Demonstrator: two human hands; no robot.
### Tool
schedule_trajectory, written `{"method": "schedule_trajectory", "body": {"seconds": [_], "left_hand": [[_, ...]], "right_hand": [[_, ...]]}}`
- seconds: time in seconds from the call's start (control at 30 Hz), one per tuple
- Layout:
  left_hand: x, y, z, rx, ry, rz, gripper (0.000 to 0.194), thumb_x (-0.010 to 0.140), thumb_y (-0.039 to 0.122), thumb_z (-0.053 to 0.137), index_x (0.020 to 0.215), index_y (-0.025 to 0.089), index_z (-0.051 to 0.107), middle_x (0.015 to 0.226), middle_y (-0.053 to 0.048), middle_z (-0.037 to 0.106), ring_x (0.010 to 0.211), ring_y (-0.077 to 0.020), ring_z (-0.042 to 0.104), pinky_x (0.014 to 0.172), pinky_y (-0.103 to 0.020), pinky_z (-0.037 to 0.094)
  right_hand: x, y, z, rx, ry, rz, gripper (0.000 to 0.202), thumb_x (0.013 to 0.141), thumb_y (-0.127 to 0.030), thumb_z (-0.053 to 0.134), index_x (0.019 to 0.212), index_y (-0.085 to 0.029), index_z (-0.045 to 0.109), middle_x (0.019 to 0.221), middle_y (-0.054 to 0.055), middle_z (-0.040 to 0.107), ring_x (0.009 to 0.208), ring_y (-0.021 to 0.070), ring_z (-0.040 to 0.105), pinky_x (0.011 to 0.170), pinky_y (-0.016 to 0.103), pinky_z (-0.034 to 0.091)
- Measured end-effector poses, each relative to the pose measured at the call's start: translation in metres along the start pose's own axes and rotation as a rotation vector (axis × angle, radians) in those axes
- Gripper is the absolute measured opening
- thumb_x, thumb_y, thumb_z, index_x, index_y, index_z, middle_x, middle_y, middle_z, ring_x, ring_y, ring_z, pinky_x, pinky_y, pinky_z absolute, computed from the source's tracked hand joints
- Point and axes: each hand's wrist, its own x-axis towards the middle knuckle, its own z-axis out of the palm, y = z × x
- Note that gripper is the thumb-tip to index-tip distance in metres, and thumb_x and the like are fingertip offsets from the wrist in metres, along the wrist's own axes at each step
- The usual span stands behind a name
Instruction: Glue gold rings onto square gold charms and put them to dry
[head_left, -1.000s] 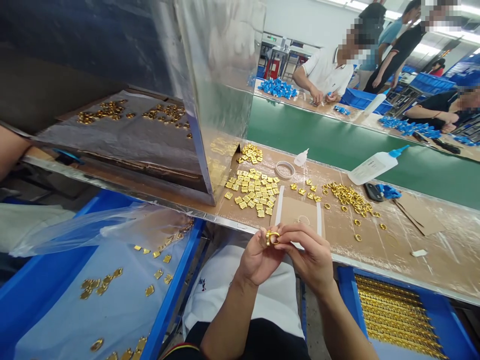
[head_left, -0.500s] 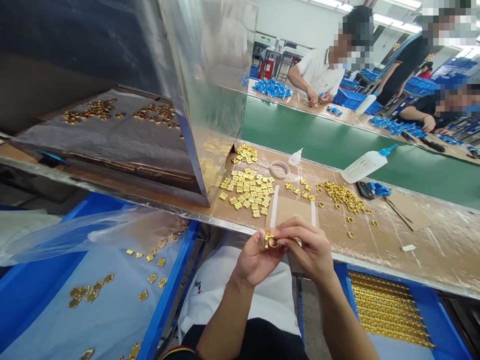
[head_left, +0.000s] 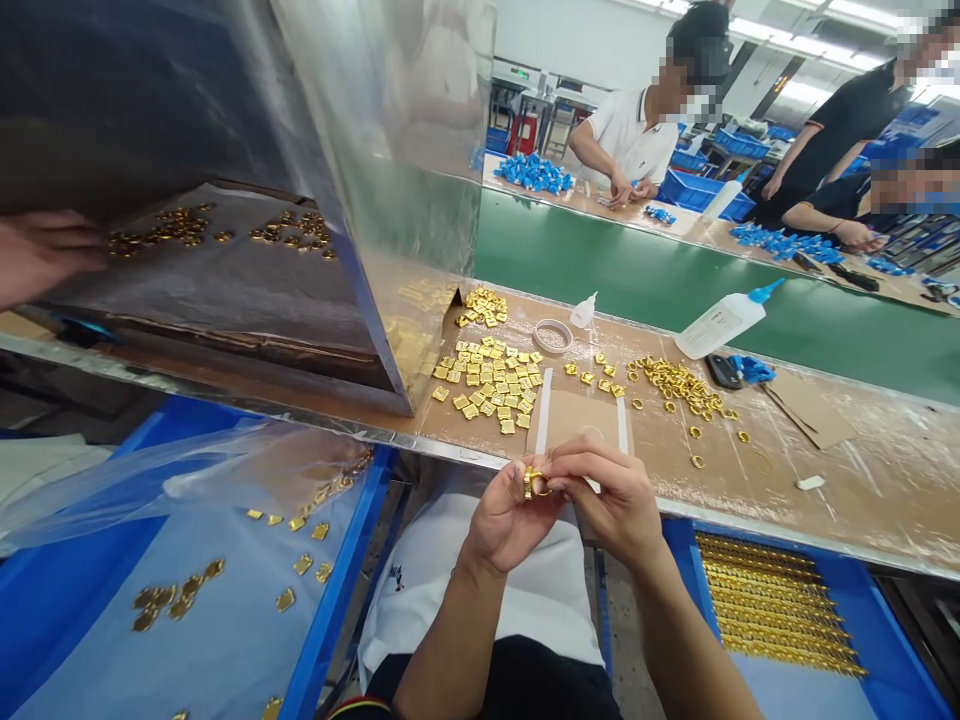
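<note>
Held up at the desk's [head_left: 892, 490] near edge, a gold plate [head_left: 528, 487] stands on edge, pinched in the left hand [head_left: 504, 522], its right face against a ring [head_left: 541, 494] that the right hand [head_left: 619, 498] grips.

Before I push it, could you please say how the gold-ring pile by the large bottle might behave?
The gold-ring pile would probably scatter, being loose and heaped. Its shiny surfaces suggest slippery handling. The stray rings seem to lie flat, so they'd likelier slide than roll.
</note>
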Motion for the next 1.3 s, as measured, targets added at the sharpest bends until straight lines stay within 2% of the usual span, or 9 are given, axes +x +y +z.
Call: {"method": "schedule_trajectory", "body": {"seconds": [0.17,0.3,0.4,0.47,0.57,0.7,0.93,1.17,1.3], "left_hand": [[0.0,0.001,0.0,0.015,0.027,0.026,0.047,0.066,0.04,0.096,0.059,0.016,0.057,0.064,0.004,0.051,0.067,-0.0119,0.052,0.073,-0.027,0.048],[0.002,0.001,-0.004,0.003,0.068,0.039,0.043,0.069,0.041,0.094,0.062,0.017,0.06,0.067,0.003,0.054,0.071,-0.0131,0.054,0.077,-0.028,0.049],[0.002,0.0,-0.006,0.015,0.106,-0.008,0.04,0.073,0.042,0.091,0.065,0.017,0.062,0.068,0.002,0.056,0.075,-0.0152,0.057,0.08,-0.03,0.05],[0.002,-0.001,-0.005,0.028,0.085,-0.049,0.041,0.069,0.044,0.094,0.066,0.017,0.064,0.071,0.001,0.058,0.079,-0.0169,0.059,0.082,-0.032,0.052],[0.0,-0.003,-0.001,0.01,0.024,-0.078,0.044,0.061,0.046,0.097,0.064,0.017,0.064,0.074,0.0,0.06,0.084,-0.018,0.061,0.081,-0.031,0.053],[-0.003,-0.005,-0.002,-0.035,0.029,-0.09,0.039,0.061,0.043,0.098,0.072,0.018,0.069,0.075,0.001,0.064,0.08,-0.016,0.062,0.083,-0.03,0.054],[-0.002,-0.003,-0.008,0.033,0.087,-0.137,0.023,0.079,0.037,0.087,0.084,0.019,0.073,0.093,-0.004,0.072,0.097,-0.0216,0.066,0.087,-0.034,0.053],[0.003,0.006,-0.012,0.099,0.16,-0.107,0.015,0.083,0.029,0.081,0.081,0.016,0.074,0.084,-0.004,0.071,0.081,-0.0185,0.065,0.08,-0.034,0.055],[0.006,0.01,-0.009,0.13,0.103,-0.046,0.021,0.081,0.028,0.084,0.072,0.016,0.069,0.082,-0.002,0.066,0.077,-0.0157,0.061,0.073,-0.029,0.054]], "right_hand": [[-0.002,0.003,0.005,0.012,0.025,0.02,0.016,0.101,-0.019,0.063,0.093,-0.023,0.076,0.085,0.004,0.075,0.075,0.0163,0.071,0.069,0.026,0.059],[-0.006,0.005,0.008,0.033,0.057,0.046,0.015,0.103,-0.025,0.061,0.099,-0.024,0.075,0.088,0.004,0.076,0.079,0.0176,0.072,0.072,0.028,0.059],[-0.009,0.002,0.007,0.022,0.051,0.056,0.014,0.101,-0.034,0.065,0.109,-0.026,0.074,0.096,0.005,0.076,0.086,0.0193,0.072,0.075,0.03,0.06],[-0.01,-0.001,0.004,-0.032,0.029,0.045,0.022,0.098,-0.037,0.07,0.117,-0.026,0.071,0.103,0.006,0.075,0.091,0.0214,0.071,0.08,0.034,0.06],[-0.01,-0.004,0.0,-0.117,-0.03,0.013,0.033,0.098,-0.032,0.071,0.13,-0.028,0.065,0.11,0.007,0.075,0.101,0.0242,0.068,0.089,0.039,0.059],[-0.011,-0.004,-0.001,-0.135,-0.087,0.0,0.036,0.099,-0.026,0.067,0.135,-0.029,0.062,0.11,0.007,0.075,0.11,0.0251,0.066,0.092,0.039,0.06],[-0.011,-0.003,0.003,-0.128,-0.043,-0.016,0.035,0.099,-0.021,0.065,0.133,-0.029,0.062,0.106,0.007,0.075,0.103,0.0238,0.069,0.087,0.039,0.061],[-0.009,-0.007,0.003,-0.119,-0.021,-0.05,0.033,0.101,-0.026,0.064,0.134,-0.026,0.059,0.111,0.007,0.075,0.103,0.0213,0.07,0.09,0.035,0.06],[-0.014,-0.011,-0.006,-0.129,-0.011,-0.033,0.036,0.102,-0.024,0.063,0.137,-0.027,0.058,0.115,0.008,0.075,0.105,0.0203,0.072,0.09,0.032,0.061]]}}
